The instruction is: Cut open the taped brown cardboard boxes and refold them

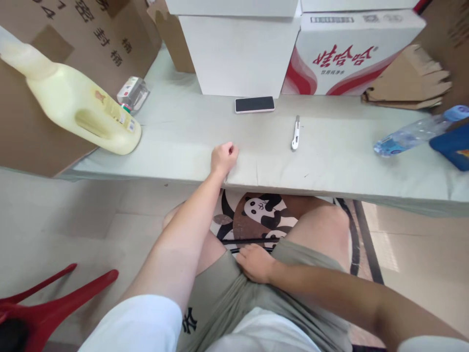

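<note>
My left hand [224, 159] is closed in a fist and rests on the table's pale green cloth [176, 132], near the front edge. Nothing shows in it. A phone [255, 104] with a dark screen lies farther back, and a white utility knife [295, 134] lies to the right, both apart from my hand. Down in my lap, my right hand [256, 263] has its fingers loosely curled together against the grey-green shorts [227, 298], with no object visible in it.
White cartons [242, 56] and a red-and-white carton [351, 63] line the back. A large yellow jug [80, 102] and a small clear package [134, 93] are at left. A water bottle [414, 137], a blue item [452, 146] and folded cardboard [410, 80] are at right. A red chair [51, 305] stands lower left.
</note>
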The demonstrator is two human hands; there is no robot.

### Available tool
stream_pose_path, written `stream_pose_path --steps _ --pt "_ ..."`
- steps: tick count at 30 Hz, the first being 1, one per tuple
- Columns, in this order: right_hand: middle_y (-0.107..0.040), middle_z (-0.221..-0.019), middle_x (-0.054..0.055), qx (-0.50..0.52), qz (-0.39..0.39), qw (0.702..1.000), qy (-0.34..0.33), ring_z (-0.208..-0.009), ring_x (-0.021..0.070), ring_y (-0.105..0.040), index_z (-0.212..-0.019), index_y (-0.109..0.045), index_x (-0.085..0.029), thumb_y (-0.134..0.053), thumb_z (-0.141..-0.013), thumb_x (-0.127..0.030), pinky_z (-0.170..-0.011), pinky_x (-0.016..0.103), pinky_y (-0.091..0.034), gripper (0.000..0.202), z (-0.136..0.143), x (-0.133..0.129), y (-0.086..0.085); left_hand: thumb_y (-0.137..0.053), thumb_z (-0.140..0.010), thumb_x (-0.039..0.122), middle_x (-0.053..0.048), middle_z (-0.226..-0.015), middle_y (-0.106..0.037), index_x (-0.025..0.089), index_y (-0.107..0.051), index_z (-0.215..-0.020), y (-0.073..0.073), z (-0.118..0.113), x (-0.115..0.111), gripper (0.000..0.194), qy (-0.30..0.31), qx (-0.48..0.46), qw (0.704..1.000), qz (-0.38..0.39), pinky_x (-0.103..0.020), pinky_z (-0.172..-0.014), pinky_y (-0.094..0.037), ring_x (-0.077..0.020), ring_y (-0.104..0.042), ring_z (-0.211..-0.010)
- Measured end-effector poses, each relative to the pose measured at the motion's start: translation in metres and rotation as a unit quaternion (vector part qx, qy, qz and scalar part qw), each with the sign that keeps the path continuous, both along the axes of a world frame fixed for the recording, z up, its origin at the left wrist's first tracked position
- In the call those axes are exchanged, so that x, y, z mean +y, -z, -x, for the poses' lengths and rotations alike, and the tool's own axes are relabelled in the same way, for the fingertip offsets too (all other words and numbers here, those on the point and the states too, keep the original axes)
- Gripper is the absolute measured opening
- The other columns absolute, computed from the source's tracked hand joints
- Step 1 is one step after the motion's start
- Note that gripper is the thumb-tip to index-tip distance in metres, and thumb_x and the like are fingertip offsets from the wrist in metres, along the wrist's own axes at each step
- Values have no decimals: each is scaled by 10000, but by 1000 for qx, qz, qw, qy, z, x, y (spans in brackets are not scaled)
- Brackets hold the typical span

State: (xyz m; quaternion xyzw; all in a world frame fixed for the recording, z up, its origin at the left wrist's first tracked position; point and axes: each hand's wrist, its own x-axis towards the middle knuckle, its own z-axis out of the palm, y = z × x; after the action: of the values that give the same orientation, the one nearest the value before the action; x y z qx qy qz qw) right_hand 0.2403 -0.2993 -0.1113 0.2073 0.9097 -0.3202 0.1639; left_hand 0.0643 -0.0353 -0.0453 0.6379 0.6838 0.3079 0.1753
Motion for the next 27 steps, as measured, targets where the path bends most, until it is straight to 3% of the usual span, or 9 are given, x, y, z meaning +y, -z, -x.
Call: stream_pose_path --steps 3,5,8,11,16,20,22,25,27 --pt "-743 -1028 185 -55 -3 998 17 -967 304 -699 -1073 -726 -84 -599 -899 -314 -851 436 -527 316 -37 -19 -22 -517 -946 315 19 -553 -361 228 -320 -599 -1 1 0 408 3 -19 1000 -4 -335 -616 -220 -147 -316 -566" --pt "-731 -1065 214 -112 -12 993 26 -1020 338 -686 -1111 -736 -65 -678 -855 -393 -897 475 -533 421 -48 -33 -28 -518 -939 315 18 -551 -357 228 -323 -594 -2 2 -1 406 8 -32 999 -4 -335 -615 -215 -147 -314 -566" --pt "-722 -1118 255 -179 -31 983 38 -1101 353 -668 -1177 -742 -56 -663 -873 -258 -936 506 -528 374 -40 -51 -24 -512 -935 323 17 -559 -352 228 -328 -600 -3 3 -3 394 14 -44 999 -5 -336 -621 -213 -150 -307 -574" --pt "-758 -995 211 -174 -15 984 22 -1068 322 -693 -993 -803 -118 -649 -859 -152 -923 478 -538 207 -22 -61 -15 -499 -933 330 15 -566 -354 229 -324 -608 -4 3 -5 383 16 -49 999 -6 -334 -625 -218 -152 -305 -581" --pt "-764 -995 217 -159 -28 986 38 -990 290 -742 -1062 -783 -93 -525 -869 -44 -821 418 -564 326 -24 -44 -14 -498 -923 323 13 -569 -372 229 -321 -606 -2 5 -6 375 23 -54 998 0 -329 -625 -234 -151 -325 -587" --pt "-783 -959 177 -171 -22 984 46 -901 326 -769 -971 -812 -191 -554 -792 -49 -716 441 -578 345 -38 -8 -16 -507 -924 325 12 -579 -395 226 -329 -605 -1 7 -8 378 27 -55 998 13 -327 -632 -251 -149 -341 -594" --pt "-780 -995 190 -176 -18 983 52 -925 364 -768 -973 -818 -207 -602 -743 -71 -738 481 -583 344 -36 1 -15 -511 -921 320 10 -582 -404 226 -334 -604 -2 8 -9 375 27 -54 998 20 -326 -639 -254 -150 -350 -604" --pt "-764 -1086 237 -184 -7 981 52 -1051 402 -744 -1094 -801 -151 -647 -717 -88 -870 538 -571 411 -16 -11 -10 -502 -914 315 14 -571 -387 226 -335 -597 -5 8 -11 369 26 -59 998 25 -326 -638 -238 -152 -342 -608" --pt "-745 -1157 269 -196 0 979 56 -1146 396 -717 -1179 -770 -102 -590 -783 -65 -920 551 -555 437 3 -27 -4 -493 -908 325 21 -558 -356 226 -330 -593 -6 8 -11 368 23 -68 997 24 -329 -632 -218 -150 -317 -599"
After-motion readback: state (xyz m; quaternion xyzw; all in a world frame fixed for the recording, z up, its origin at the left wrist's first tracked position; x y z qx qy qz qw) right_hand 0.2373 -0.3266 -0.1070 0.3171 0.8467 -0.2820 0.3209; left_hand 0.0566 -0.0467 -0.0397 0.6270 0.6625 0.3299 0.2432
